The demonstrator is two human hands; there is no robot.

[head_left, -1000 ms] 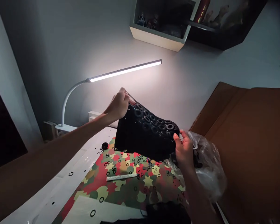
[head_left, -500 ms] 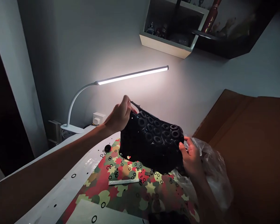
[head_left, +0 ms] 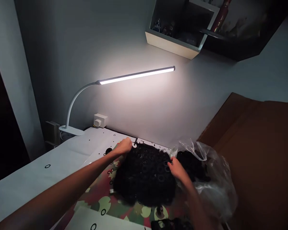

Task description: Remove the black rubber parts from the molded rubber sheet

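Note:
A black rubber sheet of moulded rings (head_left: pixel 145 172) is stretched between my hands, low over the patterned mat, its lower edge blurred by motion. My left hand (head_left: pixel 124 147) is closed on its upper left corner. On the right edge, my right hand (head_left: pixel 177 167) pinches the sheet between thumb and fingers. Loose black rings (head_left: pixel 110 172) lie on the mat left of the sheet. Just right of my right hand, a clear plastic bag (head_left: pixel 220 179) has more black pieces (head_left: pixel 193 164) in it.
The white table (head_left: pixel 62 156) has a lit lamp (head_left: pixel 136 75) clamped at its far left. A brown cardboard sheet (head_left: pixel 254 159) rises on the right. A white paper sheet (head_left: pixel 100 220) and another black piece (head_left: pixel 172 223) lie at the near edge. A shelf (head_left: pixel 172 44) hangs above.
Both hands have lowered the black sheet from upright in front of the wall toward the mat. It now covers most of the white strip and the loose rings beneath.

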